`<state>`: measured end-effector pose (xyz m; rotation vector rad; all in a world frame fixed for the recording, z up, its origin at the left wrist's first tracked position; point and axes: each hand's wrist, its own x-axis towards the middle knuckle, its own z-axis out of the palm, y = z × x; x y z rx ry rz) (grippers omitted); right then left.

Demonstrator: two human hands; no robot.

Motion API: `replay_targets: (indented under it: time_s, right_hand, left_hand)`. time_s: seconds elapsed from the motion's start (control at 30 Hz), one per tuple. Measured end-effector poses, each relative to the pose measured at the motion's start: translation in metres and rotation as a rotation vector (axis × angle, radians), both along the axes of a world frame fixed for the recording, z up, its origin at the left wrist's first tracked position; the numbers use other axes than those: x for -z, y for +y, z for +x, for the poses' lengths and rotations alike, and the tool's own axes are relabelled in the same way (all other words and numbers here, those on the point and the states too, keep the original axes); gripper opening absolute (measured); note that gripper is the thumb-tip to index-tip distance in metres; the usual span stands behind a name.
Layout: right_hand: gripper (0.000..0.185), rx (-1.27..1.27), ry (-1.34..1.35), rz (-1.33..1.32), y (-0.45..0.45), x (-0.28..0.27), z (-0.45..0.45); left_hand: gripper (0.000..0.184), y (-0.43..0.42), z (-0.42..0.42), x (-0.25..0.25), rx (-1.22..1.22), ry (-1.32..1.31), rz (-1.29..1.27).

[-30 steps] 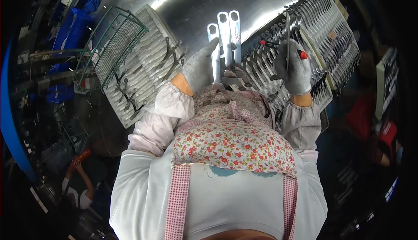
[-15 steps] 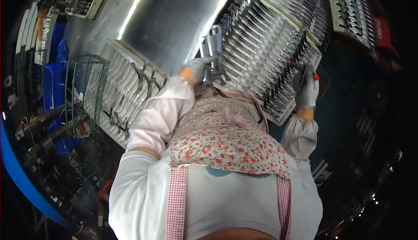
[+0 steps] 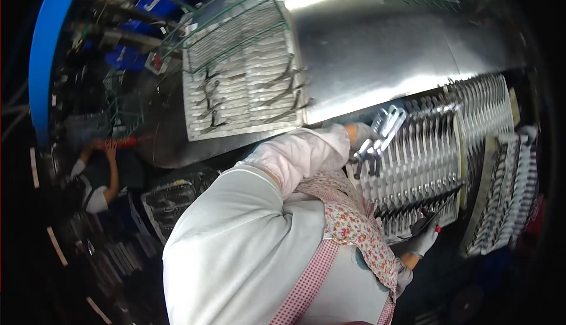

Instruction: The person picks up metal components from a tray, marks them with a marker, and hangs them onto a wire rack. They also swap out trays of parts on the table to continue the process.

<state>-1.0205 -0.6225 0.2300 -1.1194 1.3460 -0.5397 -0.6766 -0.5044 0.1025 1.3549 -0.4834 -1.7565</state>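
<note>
My left hand [image 3: 362, 137], in a grey glove, is closed around several shiny wrenches [image 3: 390, 125]. Their ends stick out on both sides of the fist, over the left edge of a tray [image 3: 386, 237] filled with rows of wrenches [image 3: 421, 154]. By the near right corner of that tray is my right hand [image 3: 425, 239], in a light glove with a red spot at one finger. Its fingers are bent together around something dark and thin that I cannot make out.
Another tray of wrenches [image 3: 501, 195] stands at the right, and a further one [image 3: 486, 110] behind. On the metal table [image 3: 401, 48], a white ribbed tray [image 3: 242, 83] carries a few dark wrenches beside a green wire basket [image 3: 236, 27]. A person [image 3: 100, 189] is at the far left.
My view has swung to the left, so the white tray and basket now sit higher and more central. Both hands stay at the wrench tray, the left still gripping wrenches.
</note>
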Motion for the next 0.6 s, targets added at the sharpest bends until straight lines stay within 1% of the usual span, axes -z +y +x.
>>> replay_targets:
  time_s: [0.03,0.07,0.1,0.13,0.2,0.23,0.27,0.33,0.37,0.4,0.43,0.5,0.53,0.57,0.6]
  right_hand:
    - [0.041,0.036,0.027,-0.010,-0.004,0.002,0.014]
    - [0.041,0.029,0.055,-0.136,-0.001,0.004,0.029]
    - [0.041,0.025,0.091,-0.262,0.004,-0.001,0.052]
    - [0.041,-0.058,0.088,-0.270,0.000,-0.007,0.063]
    - [0.044,-0.167,0.034,-0.119,0.003,-0.019,0.089]
    - [0.045,-0.221,0.014,-0.044,0.004,-0.026,0.102]
    - [0.047,-0.246,0.038,-0.052,0.007,-0.024,0.108]
    - [0.048,-0.276,0.074,-0.030,0.018,-0.028,0.124]
    - [0.049,-0.279,0.087,0.002,0.023,-0.033,0.132]
    - [0.046,-0.319,0.061,0.014,0.027,-0.037,0.138]
    - [0.043,-0.356,0.039,0.028,0.029,-0.041,0.143]
    - [0.036,-0.370,0.002,0.008,0.025,-0.031,0.145]
    - [0.034,-0.384,-0.025,-0.002,0.020,-0.022,0.145]
    - [0.026,-0.373,-0.039,-0.023,0.010,-0.012,0.144]
    - [0.025,-0.378,-0.006,-0.071,0.012,-0.013,0.153]
  left_hand:
    - [0.030,0.009,0.023,0.005,-0.330,0.384,0.254]
    - [0.028,0.013,0.047,0.012,-0.479,0.434,0.316]
    - [0.026,0.016,0.074,0.017,-0.563,0.382,0.333]
    - [0.024,0.017,0.095,0.021,-0.644,0.320,0.353]
    - [0.022,0.017,0.137,0.034,-0.767,0.202,0.378]
    - [0.023,0.023,0.147,-0.011,-0.855,0.224,0.422]
    - [0.025,0.019,0.167,0.047,-0.737,-0.001,0.341]
    - [0.030,0.012,0.205,0.146,-0.525,-0.510,0.236]
    - [0.035,-0.003,0.219,0.167,-0.446,-0.641,0.393]
    - [0.033,0.003,0.225,0.144,-0.558,-0.448,0.493]
    - [0.032,0.002,0.221,0.099,-0.661,-0.245,0.586]
    - [0.032,0.007,0.222,0.111,-0.811,0.145,0.614]
    - [0.033,0.004,0.226,0.158,-0.871,0.317,0.549]
    - [0.030,0.001,0.225,0.173,-0.822,0.140,0.287]
    - [0.028,0.002,0.208,0.185,-0.761,-0.042,0.041]
